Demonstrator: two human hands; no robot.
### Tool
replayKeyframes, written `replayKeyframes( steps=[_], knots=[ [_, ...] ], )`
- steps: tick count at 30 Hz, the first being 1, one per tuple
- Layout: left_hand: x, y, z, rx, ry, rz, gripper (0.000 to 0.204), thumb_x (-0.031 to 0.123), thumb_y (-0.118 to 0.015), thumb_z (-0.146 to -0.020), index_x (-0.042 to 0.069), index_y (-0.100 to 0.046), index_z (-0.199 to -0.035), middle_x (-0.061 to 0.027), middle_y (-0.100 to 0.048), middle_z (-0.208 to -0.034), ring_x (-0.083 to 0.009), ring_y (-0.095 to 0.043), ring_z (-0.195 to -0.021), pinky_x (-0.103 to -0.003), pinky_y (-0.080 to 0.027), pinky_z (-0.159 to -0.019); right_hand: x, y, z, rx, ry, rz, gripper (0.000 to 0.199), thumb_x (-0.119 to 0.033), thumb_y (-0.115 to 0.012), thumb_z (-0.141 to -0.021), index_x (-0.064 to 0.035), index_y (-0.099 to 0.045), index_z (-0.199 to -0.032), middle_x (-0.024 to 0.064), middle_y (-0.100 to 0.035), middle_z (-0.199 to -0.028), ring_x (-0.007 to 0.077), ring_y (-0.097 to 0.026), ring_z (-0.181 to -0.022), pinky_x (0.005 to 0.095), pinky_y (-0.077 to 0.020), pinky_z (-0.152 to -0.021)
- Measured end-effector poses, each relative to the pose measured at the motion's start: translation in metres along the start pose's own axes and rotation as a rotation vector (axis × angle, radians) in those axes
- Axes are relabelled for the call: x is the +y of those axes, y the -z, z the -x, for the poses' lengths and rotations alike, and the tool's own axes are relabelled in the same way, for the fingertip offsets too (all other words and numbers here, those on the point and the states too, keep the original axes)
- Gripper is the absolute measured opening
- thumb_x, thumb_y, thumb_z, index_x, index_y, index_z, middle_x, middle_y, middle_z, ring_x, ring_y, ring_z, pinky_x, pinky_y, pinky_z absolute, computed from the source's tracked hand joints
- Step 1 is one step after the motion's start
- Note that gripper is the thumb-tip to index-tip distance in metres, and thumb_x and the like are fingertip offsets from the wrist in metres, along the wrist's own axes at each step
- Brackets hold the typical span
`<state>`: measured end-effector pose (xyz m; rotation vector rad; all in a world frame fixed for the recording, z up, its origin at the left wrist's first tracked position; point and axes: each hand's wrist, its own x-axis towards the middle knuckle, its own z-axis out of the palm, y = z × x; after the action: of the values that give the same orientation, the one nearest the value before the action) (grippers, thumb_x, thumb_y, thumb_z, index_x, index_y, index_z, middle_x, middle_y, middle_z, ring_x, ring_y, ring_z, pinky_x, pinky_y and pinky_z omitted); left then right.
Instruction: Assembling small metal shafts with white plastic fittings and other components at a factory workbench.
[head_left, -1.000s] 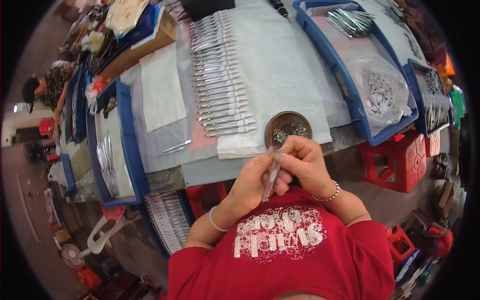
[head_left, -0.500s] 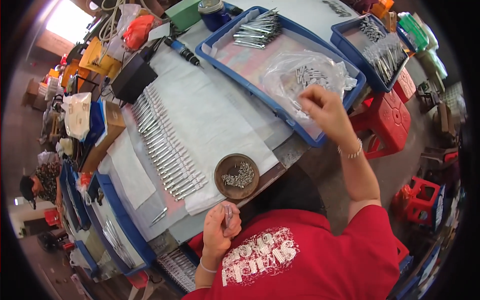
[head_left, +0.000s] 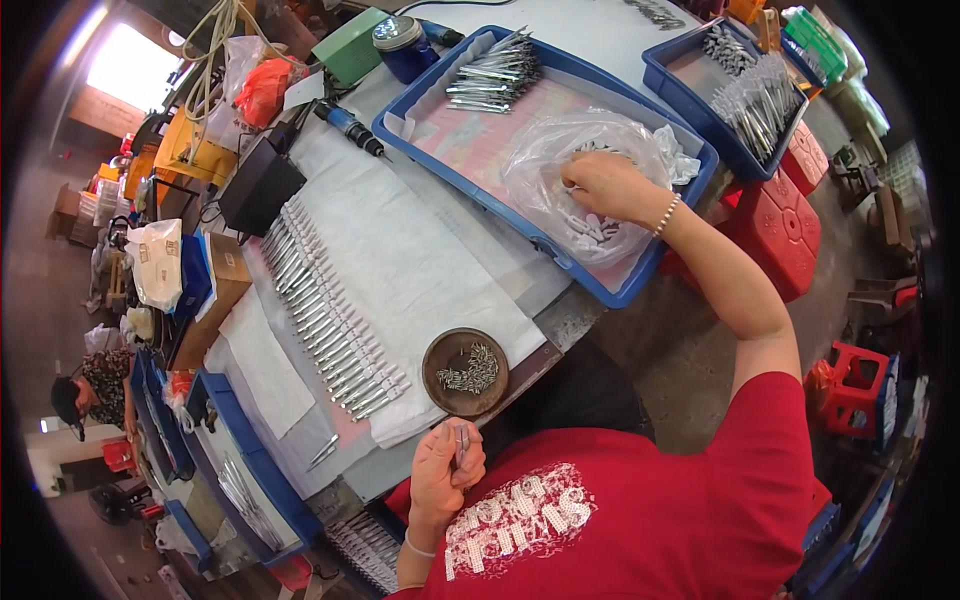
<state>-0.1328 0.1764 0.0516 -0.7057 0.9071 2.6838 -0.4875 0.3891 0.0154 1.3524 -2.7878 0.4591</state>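
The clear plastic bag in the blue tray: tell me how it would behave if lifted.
The clear plastic bag looks thin and crumpled, so probably floppy. Small metal parts lie inside, likely making it sag and shift. The right hand reaches in.

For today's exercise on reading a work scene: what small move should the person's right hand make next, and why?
Probably close the fingers on one small metal part and lift it out. The right hand is reaching into the clear plastic bag in the blue tray, while the left hand holds a thin metal piece near the chest.
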Motion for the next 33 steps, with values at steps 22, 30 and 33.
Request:
replayKeyframes(
  steps=[22, 30, 33],
  knots=[
    [-0.014, 0.019, -0.019, -0.130, 0.137, 0.088, 0.033, 0.033, -0.044, -0.095, 0.001, -0.051, -0.096, -0.0003, -0.041, -0.058, -0.0039, -0.028, -0.041, -0.018, -0.021, -0.038, -0.062, 0.132, 0.146, 0.033, -0.359, -0.508, 0.006, -0.002, -0.058, -0.074, 0.0003, -0.057, -0.079, 0.0036, -0.055, -0.072, 0.0108, -0.053, -0.065, 0.0231, -0.0390, -0.056],
    [-0.008, 0.002, 0.005, -0.079, 0.039, -0.024, 0.033, 0.032, -0.045, -0.095, 0.000, -0.052, -0.094, -0.0014, -0.042, -0.058, -0.0045, -0.028, -0.042, -0.019, -0.022, -0.039, 0.003, 0.012, 0.021, 0.092, 0.129, -0.133, 0.011, -0.008, -0.056, -0.073, 0.0001, -0.051, -0.079, 0.0145, -0.055, -0.081, 0.0343, -0.055, -0.078, 0.0410, -0.0440, -0.069],
    [-0.013, 0.014, 0.017, 0.011, -0.007, 0.048, 0.033, 0.032, -0.043, -0.096, 0.000, -0.052, -0.095, -0.0018, -0.042, -0.058, -0.0050, -0.028, -0.042, -0.020, -0.022, -0.039, 0.007, -0.002, -0.001, -0.160, 0.028, 0.090, 0.013, -0.007, -0.052, -0.072, -0.0009, -0.058, -0.083, 0.0172, -0.059, -0.087, 0.0348, -0.058, -0.086, 0.0436, -0.0459, -0.074]
  ],
)
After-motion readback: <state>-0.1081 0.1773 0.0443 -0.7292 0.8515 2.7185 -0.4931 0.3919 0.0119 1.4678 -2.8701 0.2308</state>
